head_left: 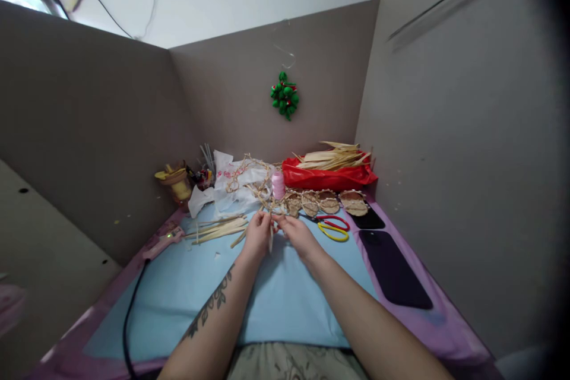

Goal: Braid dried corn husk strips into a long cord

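Observation:
My left hand [257, 233] and my right hand [297, 236] meet over the middle of the blue mat [303, 309], both with fingers closed. A pale husk strip [271, 241] hangs down from between them, pinched by the left fingers. The right fingertips press together close beside it, seemingly on the same strip, though its upper end is hidden. Left of my hands lie several dried husk strips [221, 228]. Just to the right are scissors [333, 228] with red and yellow handles. Behind my hands stands a pink thread spool [278, 185].
Several woven oval pieces [328, 202] line the back. A red bag [329, 177] holds dried husks [333, 157]. Braided cord [249, 175] lies on white plastic bags [222, 190]. A glue gun [164, 243] with a black cable sits left; a dark phone [394, 267] lies right. Grey panels enclose the table.

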The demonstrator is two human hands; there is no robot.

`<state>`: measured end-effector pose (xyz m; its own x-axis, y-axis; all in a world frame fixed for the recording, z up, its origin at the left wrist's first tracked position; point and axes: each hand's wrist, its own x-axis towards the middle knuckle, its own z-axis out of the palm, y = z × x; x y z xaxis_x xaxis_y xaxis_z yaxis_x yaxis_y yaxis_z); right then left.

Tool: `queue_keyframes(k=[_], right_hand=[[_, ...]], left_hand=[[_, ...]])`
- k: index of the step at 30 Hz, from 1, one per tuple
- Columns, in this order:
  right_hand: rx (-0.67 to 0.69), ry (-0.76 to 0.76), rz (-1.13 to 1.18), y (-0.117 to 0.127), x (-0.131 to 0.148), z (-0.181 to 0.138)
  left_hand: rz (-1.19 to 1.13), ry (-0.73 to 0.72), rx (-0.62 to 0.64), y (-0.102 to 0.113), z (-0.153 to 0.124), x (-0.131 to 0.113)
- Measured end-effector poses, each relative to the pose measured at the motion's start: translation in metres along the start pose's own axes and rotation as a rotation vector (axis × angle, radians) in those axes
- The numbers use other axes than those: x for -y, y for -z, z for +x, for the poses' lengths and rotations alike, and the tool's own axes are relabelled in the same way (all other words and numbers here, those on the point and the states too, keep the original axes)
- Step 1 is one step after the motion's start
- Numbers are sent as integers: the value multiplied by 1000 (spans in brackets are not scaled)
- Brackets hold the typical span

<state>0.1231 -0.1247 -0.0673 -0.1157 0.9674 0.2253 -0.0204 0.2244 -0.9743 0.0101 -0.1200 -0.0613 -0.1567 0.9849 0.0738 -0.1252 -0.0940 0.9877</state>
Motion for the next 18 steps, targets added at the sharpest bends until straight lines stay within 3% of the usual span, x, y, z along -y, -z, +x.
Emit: queue_keyframes(k=[4, 7, 9, 13, 18], right_hand=[[-137, -20, 21, 14, 8, 4], [51, -68, 170, 14, 12, 2], [103, -97, 212, 11, 12, 0], [-14, -105, 91, 11, 6, 3], [-25, -62, -28, 13, 3, 6]], left_hand=[[-77, 106, 174, -1, -6, -4], [-85, 102, 260, 0, -9, -5], [-46, 78, 278, 1, -10, -4], [128, -29, 253, 3, -8, -3], [272, -82, 237, 5, -7, -3]])
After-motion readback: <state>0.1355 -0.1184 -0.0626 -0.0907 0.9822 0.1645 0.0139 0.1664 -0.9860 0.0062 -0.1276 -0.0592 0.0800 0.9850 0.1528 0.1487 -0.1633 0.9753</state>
